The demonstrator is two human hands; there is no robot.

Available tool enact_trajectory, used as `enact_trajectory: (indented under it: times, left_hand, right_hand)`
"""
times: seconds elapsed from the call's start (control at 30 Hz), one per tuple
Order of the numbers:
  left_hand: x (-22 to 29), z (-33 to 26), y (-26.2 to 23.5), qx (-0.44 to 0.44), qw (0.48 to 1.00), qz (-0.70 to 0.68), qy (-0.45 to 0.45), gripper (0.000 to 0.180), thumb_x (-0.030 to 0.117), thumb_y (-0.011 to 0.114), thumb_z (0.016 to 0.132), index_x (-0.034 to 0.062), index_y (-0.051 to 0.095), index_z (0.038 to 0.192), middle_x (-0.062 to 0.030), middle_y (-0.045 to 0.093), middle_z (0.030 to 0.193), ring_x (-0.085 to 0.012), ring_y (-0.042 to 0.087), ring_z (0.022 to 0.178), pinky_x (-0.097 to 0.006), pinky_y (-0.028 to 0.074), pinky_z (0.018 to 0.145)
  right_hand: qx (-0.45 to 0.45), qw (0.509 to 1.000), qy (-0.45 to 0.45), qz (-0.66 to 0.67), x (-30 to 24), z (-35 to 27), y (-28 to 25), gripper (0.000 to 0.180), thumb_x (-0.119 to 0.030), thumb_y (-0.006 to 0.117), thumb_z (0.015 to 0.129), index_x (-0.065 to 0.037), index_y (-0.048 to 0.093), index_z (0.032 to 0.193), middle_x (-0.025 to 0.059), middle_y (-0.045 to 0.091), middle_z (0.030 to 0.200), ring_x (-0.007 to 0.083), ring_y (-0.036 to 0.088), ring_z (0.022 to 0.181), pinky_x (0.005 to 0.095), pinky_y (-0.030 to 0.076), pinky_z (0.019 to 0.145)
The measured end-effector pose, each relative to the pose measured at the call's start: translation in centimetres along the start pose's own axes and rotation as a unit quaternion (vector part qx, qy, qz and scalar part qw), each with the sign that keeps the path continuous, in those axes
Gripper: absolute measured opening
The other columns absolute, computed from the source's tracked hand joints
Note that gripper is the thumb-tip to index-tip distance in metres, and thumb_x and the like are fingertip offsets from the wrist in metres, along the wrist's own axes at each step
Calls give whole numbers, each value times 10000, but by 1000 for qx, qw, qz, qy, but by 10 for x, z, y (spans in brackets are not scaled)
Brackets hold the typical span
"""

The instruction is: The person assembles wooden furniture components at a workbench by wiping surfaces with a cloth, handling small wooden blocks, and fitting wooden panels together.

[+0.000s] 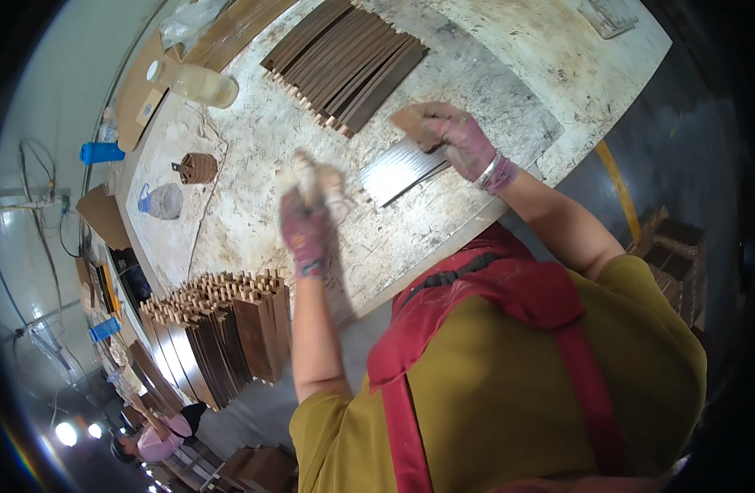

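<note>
Board (400,171) lying flat on the white table (246,234), shining brightly — right hand (468,148) just beside it, closed firmly on a brown pad (410,123). Left hand (305,226) a blur, pale rag (318,179) at its fingertips — can't tell how it grips. Dark slats (345,57) lined up beyond.

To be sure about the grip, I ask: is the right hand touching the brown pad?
Touching. The head view shows the right hand gripping the brown pad, which sticks out leftward.
</note>
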State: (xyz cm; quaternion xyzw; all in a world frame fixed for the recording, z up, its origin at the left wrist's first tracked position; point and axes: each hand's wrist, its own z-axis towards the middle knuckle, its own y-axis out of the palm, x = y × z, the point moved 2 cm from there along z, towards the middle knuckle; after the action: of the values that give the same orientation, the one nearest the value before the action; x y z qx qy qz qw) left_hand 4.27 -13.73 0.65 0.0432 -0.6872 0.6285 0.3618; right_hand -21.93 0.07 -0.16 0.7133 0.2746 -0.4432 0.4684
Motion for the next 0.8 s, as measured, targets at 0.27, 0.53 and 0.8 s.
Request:
enact_trajectory:
  times: [0.27,0.53,0.8]
  left_hand:
    - [159,65,-34,-211,949,-105,209,300,245,657,896,10,660,1084,-146,613,955,-323,601,902,-391,479,799]
    - [189,72,144,-353,863,57,356,562,486,629,898,100,538,1296,-253,637,1117,-434,599,1070,-468,484,901]
    - [172,126,105,-243,928,-259,108,307,276,625,888,26,675,1059,-132,699,929,-228,668,837,-354,518,747]
  right_hand:
    - [-319,852,35,-414,15,1,62,462,-407,674,912,-34,643,1183,170,631,1198,272,607,1111,379,477,984]
    - [-302,830,-321,-341,96,7,63,356,-211,501,966,-77,595,1283,140,611,1297,289,572,1210,387,449,1028]
    - [-294,912,-121,-260,49,9,72,319,-162,642,874,-18,642,1159,102,694,1075,238,669,968,328,541,840]
